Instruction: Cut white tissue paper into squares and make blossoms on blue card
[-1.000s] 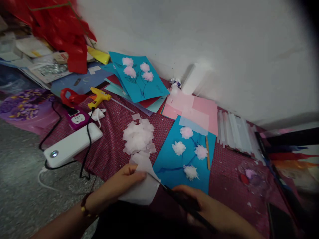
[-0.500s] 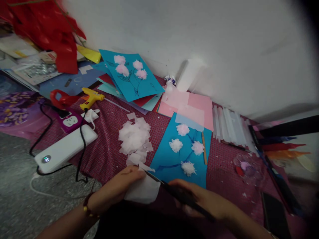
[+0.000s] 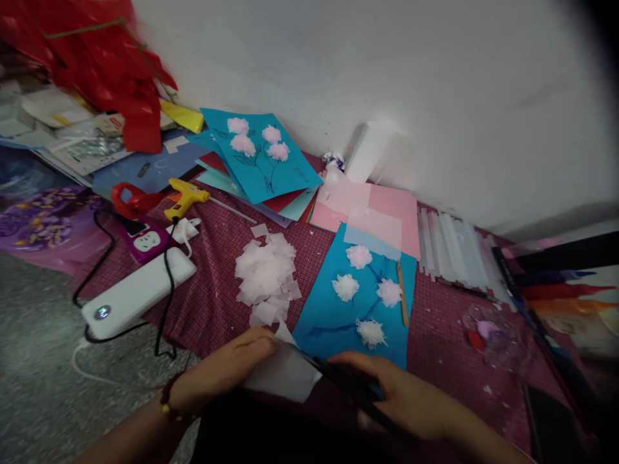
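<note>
Our left hand (image 3: 236,364) pinches the sheet (image 3: 284,377), our right hand (image 3: 394,390) grips the cutter (image 3: 344,383), its blade (image 3: 308,358) just right of the pinch (tight gap), so we could nick a finger (image 3: 262,348) if the sheet buckles.

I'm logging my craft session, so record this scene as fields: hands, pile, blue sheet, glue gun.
Left hand: fingers on pale paper
Right hand: gripping black-handled cutter, its blade at the paper
Pile: loose pale paper pieces, left of the blue sheet
Blue sheet: four paper flowers, tan stick near its right edge
Glue gun: yellow, beyond the power bank
</note>
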{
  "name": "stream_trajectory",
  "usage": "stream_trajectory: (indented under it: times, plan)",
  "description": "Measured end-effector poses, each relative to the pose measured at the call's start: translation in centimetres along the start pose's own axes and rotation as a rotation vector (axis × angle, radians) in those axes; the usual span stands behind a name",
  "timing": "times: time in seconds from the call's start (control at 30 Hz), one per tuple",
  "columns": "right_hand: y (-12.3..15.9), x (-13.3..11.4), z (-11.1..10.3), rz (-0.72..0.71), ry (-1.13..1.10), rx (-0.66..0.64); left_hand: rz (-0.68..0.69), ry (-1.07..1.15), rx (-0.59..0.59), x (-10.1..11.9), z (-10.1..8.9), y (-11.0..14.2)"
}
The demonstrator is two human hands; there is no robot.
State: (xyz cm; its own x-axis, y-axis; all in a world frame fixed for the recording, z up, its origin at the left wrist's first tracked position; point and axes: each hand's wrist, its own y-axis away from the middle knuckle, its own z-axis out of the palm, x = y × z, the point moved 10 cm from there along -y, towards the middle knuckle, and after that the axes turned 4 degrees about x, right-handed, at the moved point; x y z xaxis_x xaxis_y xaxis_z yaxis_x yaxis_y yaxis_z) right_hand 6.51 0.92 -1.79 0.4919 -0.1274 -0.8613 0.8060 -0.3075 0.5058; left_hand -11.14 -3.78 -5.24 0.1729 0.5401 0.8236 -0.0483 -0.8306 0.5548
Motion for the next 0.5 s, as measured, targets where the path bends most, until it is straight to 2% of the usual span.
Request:
stream_trajectory:
  times: [0.23, 0.37, 0.43, 0.5]
  plan:
    - [-0.3, 1.2, 0.0, 0.023, -0.022, 0.024, 0.051, 0.006, 0.004, 0.9, 0.3, -0.7]
    - [-0.1, 2.2, 0.3, 0.064, -0.023, 0.03, -0.035, 0.1, 0.032, -1.0, 0.7, -0.8]
    - [0.4, 1.6, 0.5, 0.006, -0.056, 0.004, -0.048, 0.138, 0.062, -1.7, 0.6, -0.5]
    - [1.3, 0.6, 0.6, -0.091, -0.094, -0.012, 0.008, 0.149, 0.132, -1.5, -0.4, -0.3]
